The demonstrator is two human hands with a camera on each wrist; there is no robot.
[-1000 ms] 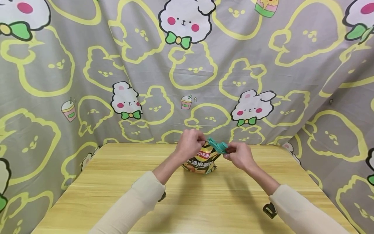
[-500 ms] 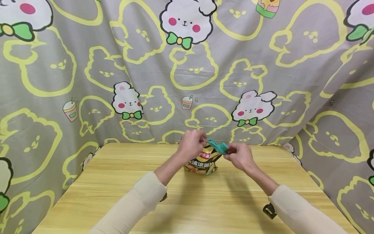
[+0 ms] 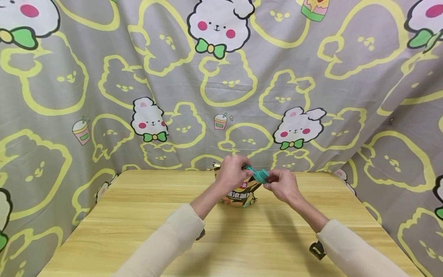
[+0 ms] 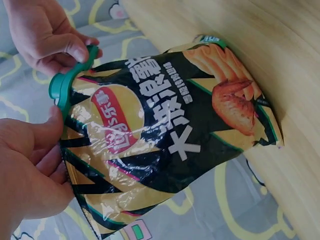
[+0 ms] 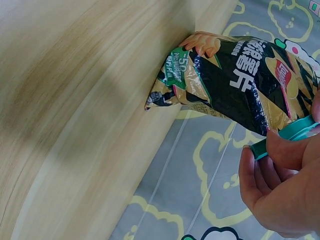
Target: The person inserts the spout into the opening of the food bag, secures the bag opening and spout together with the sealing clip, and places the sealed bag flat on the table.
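Observation:
A black and gold potato chip bag [image 3: 238, 194] stands on the table, its chicken-wing picture low on the front. A teal bag clip with a round cap [image 4: 64, 86] lies across the right part of its top edge. My left hand [image 3: 232, 171] pinches the clip's left end at the bag's top, the thumb on the clip; its other fingers are partly hidden behind the bag in the left wrist view. My right hand [image 5: 285, 180] grips the clip's right end between thumb and fingers. The top left corner of the bag sticks up beyond my left hand.
The wooden table [image 3: 145, 231] spreads out in front of the bag. A grey curtain [image 3: 180, 84] with yellow and white cartoon animals hangs behind and at both sides. Dark wrist straps [image 3: 317, 250] show below the cream sleeves.
My left hand has moved right along the bag's top edge, from the bag's top left to the clip's left end. The right hand keeps its grip almost unmoved.

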